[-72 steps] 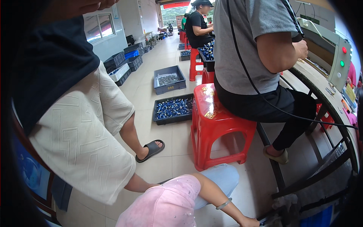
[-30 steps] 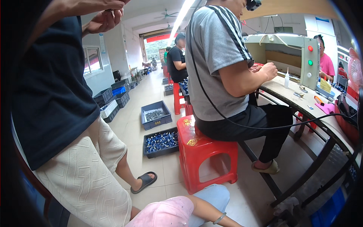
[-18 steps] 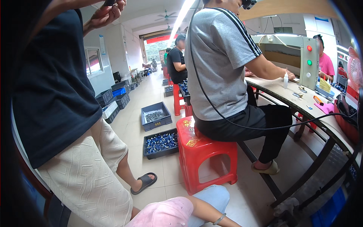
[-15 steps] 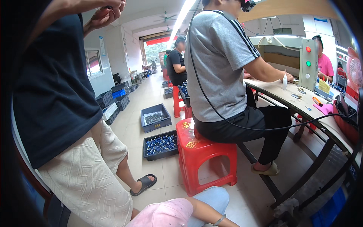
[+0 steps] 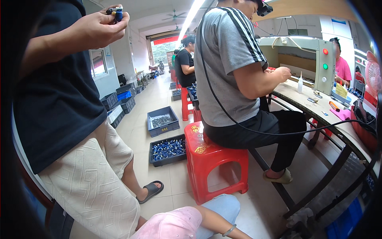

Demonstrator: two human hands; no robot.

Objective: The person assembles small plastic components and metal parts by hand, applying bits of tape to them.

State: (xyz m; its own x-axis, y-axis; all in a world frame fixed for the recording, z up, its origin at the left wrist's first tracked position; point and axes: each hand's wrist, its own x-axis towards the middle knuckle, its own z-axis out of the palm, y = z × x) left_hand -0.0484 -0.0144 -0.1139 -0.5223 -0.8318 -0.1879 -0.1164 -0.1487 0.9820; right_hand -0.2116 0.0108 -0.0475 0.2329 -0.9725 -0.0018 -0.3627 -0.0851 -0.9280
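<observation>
Neither of my hands shows. A pink sleeve (image 5: 171, 224) and a bare forearm (image 5: 219, 221) with a bangle (image 5: 229, 230) come in at the lower edge; the forearm leaves the picture before its hand. Light blue cloth (image 5: 223, 211) lies behind the forearm. At the upper left, the hand (image 5: 97, 32) of a standing co-worker pinches a small blue, white and black piece (image 5: 118, 15). A co-worker in a grey shirt (image 5: 227, 75) sits with hands raised over the bench (image 5: 296, 95); what they hold is too small to tell.
A red stool (image 5: 215, 167) stands ahead of me. Beyond it are a black tray (image 5: 165, 161) of small blue parts and a grey crate (image 5: 161, 129). On the bench are a white bottle (image 5: 300, 85) and a box with coloured buttons (image 5: 325, 65). A black cable (image 5: 254, 132) crosses the view.
The standing co-worker's hand has come lower, and the small piece now shows plainly. The seated co-worker has drawn the arm back from the bench and bent the elbow.
</observation>
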